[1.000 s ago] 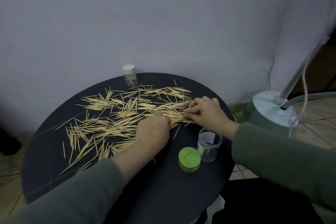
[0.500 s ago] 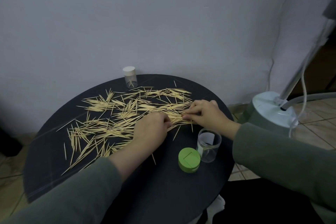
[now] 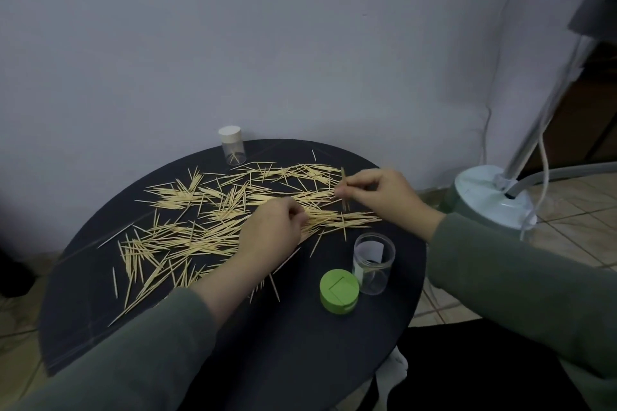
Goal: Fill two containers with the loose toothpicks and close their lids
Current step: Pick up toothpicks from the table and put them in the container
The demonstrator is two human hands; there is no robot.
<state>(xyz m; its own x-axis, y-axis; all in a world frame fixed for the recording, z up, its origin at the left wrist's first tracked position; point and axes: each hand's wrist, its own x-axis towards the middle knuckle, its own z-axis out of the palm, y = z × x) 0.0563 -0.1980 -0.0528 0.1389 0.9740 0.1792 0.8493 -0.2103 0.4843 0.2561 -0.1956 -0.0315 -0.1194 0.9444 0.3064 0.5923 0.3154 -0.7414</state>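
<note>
Loose toothpicks lie scattered over the round dark table. My right hand is raised a little above the pile and pinches a few toothpicks held nearly upright. My left hand rests on the pile with its fingers curled onto toothpicks. An open clear container stands at the near right, and its green lid lies on the table beside it. A second clear container with a white lid stands at the table's far edge, with a few toothpicks inside.
A grey wall rises right behind the table. To the right, on the tiled floor, stands a pale green appliance base with a pole, a hose and a white cord. The table's right edge is close to the open container.
My right hand has lifted off the pile and moved right and back, taking a few toothpicks with it. My left hand has stayed on the pile.
</note>
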